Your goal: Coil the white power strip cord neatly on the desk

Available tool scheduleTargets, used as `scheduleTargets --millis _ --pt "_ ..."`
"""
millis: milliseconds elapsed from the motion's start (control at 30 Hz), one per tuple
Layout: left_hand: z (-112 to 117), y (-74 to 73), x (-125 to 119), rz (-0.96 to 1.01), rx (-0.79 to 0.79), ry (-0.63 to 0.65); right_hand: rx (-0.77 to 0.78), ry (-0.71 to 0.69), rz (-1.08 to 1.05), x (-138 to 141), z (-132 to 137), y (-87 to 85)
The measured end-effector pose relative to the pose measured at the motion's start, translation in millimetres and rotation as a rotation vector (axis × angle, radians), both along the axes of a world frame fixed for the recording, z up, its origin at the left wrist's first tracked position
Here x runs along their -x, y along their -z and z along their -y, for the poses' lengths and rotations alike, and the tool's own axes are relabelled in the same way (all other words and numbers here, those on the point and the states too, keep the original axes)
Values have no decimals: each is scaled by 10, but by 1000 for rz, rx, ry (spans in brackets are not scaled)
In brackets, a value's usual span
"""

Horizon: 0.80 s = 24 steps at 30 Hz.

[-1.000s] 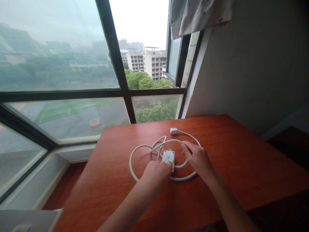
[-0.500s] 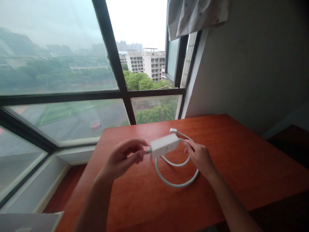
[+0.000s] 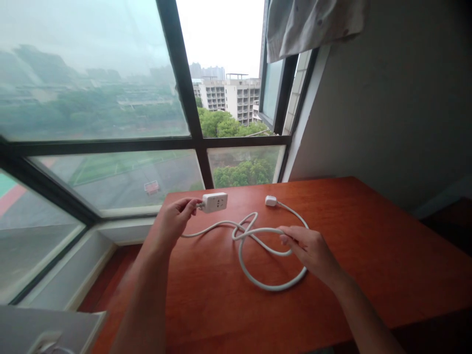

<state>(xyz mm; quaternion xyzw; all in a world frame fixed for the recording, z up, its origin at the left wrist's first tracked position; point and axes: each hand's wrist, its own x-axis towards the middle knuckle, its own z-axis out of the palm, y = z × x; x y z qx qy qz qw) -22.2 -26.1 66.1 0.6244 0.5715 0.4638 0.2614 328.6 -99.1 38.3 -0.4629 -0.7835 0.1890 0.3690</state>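
Note:
A white extension cord (image 3: 271, 286) lies in loose, crossing loops over the wooden table. My left hand (image 3: 173, 219) pinches the cord right at the base of its white socket block (image 3: 215, 202), which is held up above the table with its outlet holes facing me. From that hand the cord runs down and to the right into the loops. My right hand (image 3: 308, 246) is closed on a stretch of the cord near the loops' right side. The white plug (image 3: 271, 200) rests on the table farther back, its prongs not visible.
The reddish-brown wooden table (image 3: 221, 314) reaches to a window with dark frames (image 3: 147, 144). One pane stands open, with a curtain (image 3: 313, 27) hanging above it. A grey wall (image 3: 383, 108) borders the right side. A white ledge (image 3: 47, 324) sits at lower left.
My left hand has carried the socket block left and away from my right hand. The cord now stretches between the hands in a crossed loop. The view has shifted slightly left.

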Motion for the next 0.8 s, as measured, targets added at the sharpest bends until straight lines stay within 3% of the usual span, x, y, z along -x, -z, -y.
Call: scheduleTargets --millis 133,267,367,500,600,800 --pt "41 -14 -142 -151 -35 136 -106 88 76 -34 -68 20" --pt "41 104 -340 -206 -49 278 -260 371 256 -58 -150 33" --pt "31 226 -463 -264 -87 361 -269 536 338 -51 -187 43" --pt "69 273 -600 -321 -117 421 -227 658 263 -38 -225 81" --pt "120 249 -689 -309 -107 465 -164 610 168 -39 -235 147" --pt "177 227 -813 -275 -113 497 -32 190 137 49 -263 386"
